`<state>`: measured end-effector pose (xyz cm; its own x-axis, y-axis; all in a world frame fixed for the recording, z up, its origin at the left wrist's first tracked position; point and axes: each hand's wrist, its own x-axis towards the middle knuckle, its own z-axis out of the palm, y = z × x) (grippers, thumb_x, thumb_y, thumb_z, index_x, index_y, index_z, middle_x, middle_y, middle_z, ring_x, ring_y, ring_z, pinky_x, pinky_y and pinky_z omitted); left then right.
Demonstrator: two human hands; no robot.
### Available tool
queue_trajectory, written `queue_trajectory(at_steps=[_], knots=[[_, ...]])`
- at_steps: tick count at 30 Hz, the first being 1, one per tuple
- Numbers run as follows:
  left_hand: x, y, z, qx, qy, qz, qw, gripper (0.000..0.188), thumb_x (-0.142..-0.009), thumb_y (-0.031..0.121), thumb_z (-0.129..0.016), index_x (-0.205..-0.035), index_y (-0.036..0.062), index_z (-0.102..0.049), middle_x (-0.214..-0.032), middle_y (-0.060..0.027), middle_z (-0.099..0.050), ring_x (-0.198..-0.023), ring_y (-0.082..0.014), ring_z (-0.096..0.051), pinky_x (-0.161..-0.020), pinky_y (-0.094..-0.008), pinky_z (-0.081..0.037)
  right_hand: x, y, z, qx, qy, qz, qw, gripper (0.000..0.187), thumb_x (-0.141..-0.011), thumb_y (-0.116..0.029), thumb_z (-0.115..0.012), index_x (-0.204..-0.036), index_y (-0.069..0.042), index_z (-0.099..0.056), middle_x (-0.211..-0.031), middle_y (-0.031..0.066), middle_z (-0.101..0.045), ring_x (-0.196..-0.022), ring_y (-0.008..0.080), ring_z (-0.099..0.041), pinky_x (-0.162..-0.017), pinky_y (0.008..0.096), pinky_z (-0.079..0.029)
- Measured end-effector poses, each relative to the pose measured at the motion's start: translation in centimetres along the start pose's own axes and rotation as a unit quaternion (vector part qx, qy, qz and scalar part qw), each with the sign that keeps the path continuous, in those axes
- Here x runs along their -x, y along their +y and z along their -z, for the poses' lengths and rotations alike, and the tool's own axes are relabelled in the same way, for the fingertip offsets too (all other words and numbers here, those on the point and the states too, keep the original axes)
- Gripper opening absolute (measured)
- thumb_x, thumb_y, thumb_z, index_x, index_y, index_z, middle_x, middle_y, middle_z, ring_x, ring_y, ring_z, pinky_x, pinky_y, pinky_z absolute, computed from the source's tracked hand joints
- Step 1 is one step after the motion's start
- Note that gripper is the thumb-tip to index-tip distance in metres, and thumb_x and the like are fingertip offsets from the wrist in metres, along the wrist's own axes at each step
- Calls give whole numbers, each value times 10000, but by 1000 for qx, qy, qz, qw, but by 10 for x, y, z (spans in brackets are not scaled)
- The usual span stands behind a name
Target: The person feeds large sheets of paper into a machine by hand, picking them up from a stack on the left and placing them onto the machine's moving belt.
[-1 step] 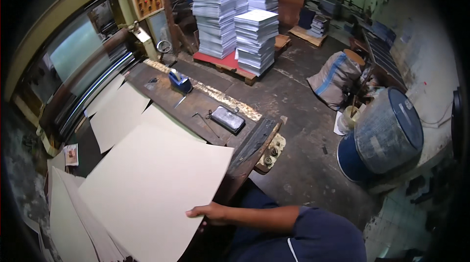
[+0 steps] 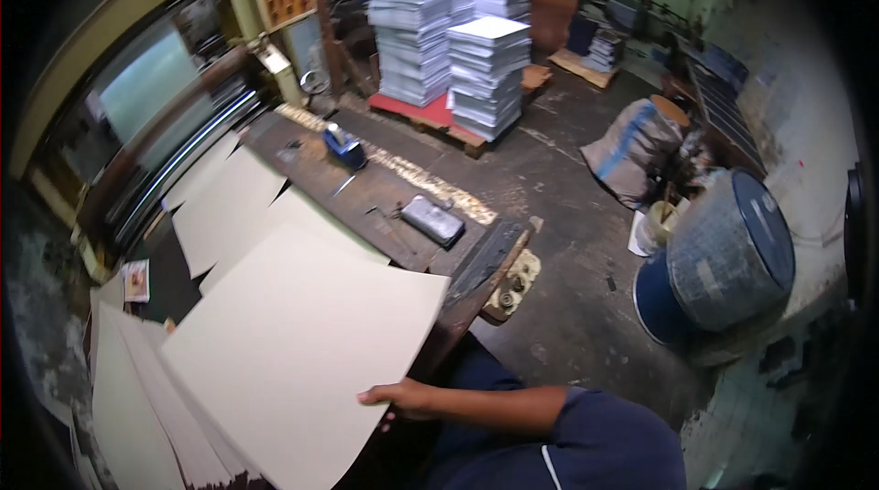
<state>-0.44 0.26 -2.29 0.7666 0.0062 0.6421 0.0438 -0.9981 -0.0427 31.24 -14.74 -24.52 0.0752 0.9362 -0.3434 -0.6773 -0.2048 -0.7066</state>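
A large cream sheet of card (image 2: 302, 353) spans the lower left, tilted above other sheets. My right hand (image 2: 398, 398) pinches its right edge near the lower corner, thumb on top and fingers underneath. At the sheet's left edge a small skin-coloured tip shows, perhaps a finger of my left hand (image 2: 170, 326); the rest is hidden behind the card. Beyond it, overlapping cream sheets (image 2: 224, 201) lie in a row leading to a machine's metal roller (image 2: 215, 128). More loose sheets (image 2: 128, 398) stand or lean at the lower left.
Along the machine's dark bench (image 2: 385, 192) sit a blue tape dispenser (image 2: 346, 149) and a grey case (image 2: 432, 219). Tall paper stacks (image 2: 412, 32) stand on a pallet behind. To the right are a woven sack (image 2: 632, 151) and a large blue-grey drum (image 2: 723, 247).
The whole view has shifted slightly. The held card has moved a little right with my right hand, and a small skin-coloured tip now shows at its left edge.
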Motion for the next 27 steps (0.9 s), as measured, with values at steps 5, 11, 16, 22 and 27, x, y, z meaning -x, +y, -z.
queue_trajectory(at_steps=[5,11,16,22,27], knots=[[13,-15,5,24,-9,337,941,511,-936,363,-612,-1260,-29,-569,-1315,-188,-552,-1271,-307,-485,-1108,-422,-313,27,53,29,9,88,-45,995,365,-964,-308,-549,-1098,29,-593,-889,112,-665,-715,152,-630,-568,254,-525],[16,-25,4,99,55,494,862,627,-811,506,-733,-1127,-29,-644,-1138,-141,-656,-1097,-241,-598,-1008,-386,-419,57,86,36,38,47,-87,994,399,-1016,-322,-456,-1112,53,-552,-848,149,-672,-718,181,-632,-609,283,-521],[24,-29,10,181,83,496,845,616,-800,519,-740,-1089,-19,-655,-1125,-137,-664,-1075,-221,-610,-989,-367,-430,77,90,28,49,20,-121,991,393,-1032,-306,-422,-1176,50,-507,-905,178,-667,-764,198,-639,-649,295,-522],[30,-37,12,202,79,498,840,598,-837,519,-702,-1083,-24,-642,-1095,-138,-666,-1038,-206,-615,-969,-350,-437,79,95,19,-17,38,-119,992,441,-1030,-363,-424,-1216,34,-469,-1054,213,-635,-884,238,-651,-683,320,-521],[35,-47,16,209,54,516,829,648,-829,542,-693,-1096,-45,-630,-1094,-158,-661,-1101,-245,-603,-1013,-368,-414,58,81,27,-62,56,-84,993,481,-1023,-391,-427,-1265,25,-457,-1082,211,-640,-941,264,-665,-731,346,-547]])
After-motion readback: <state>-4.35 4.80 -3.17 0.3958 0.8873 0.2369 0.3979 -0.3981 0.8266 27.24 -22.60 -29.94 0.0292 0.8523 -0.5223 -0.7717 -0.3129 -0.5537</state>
